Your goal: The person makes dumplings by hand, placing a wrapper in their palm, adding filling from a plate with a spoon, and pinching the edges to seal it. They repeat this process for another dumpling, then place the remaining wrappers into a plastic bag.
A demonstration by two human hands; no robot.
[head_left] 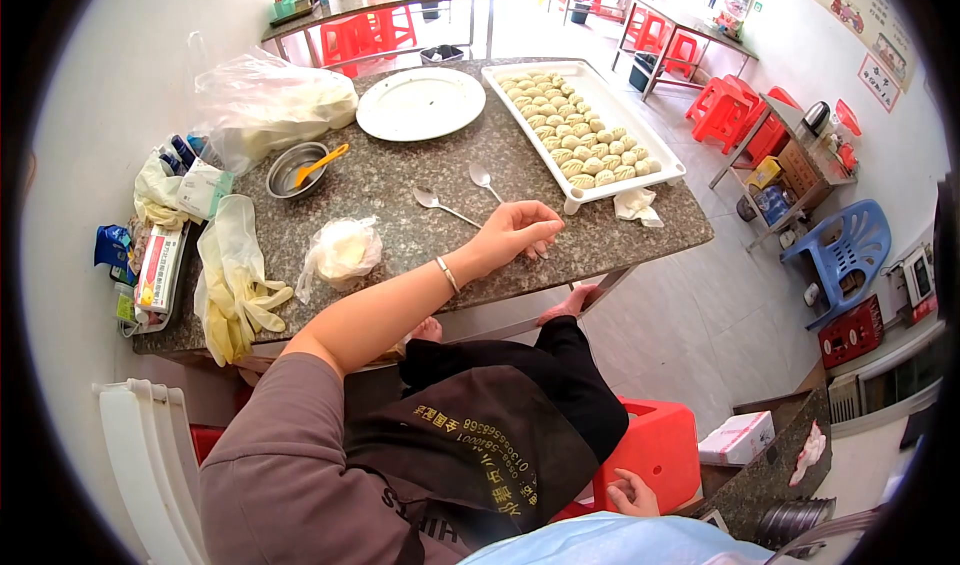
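My left hand [518, 232] is over the near edge of the stone-topped table [420, 255], fingers loosely bent and holding nothing I can see. Close to it are two metal spoons [428, 197], a crumpled white tissue [637, 206] and a white tray [580, 201] with rows of pleated, pale green dumplings [575, 130]. Low beside the red stool [655, 445], my right hand [632, 492] has its fingers loosely apart, with nothing visible in them. A piece of pale dough [343, 249] in clear plastic lies left of the spoons.
A round white plate [420, 105], a metal bowl [290, 168] with an orange-handled scraper [320, 165], a plastic bag [280, 100] and rubber gloves [235, 285] occupy the table. A blue chair [845, 255] and more red stools [722, 110] stand to the right.
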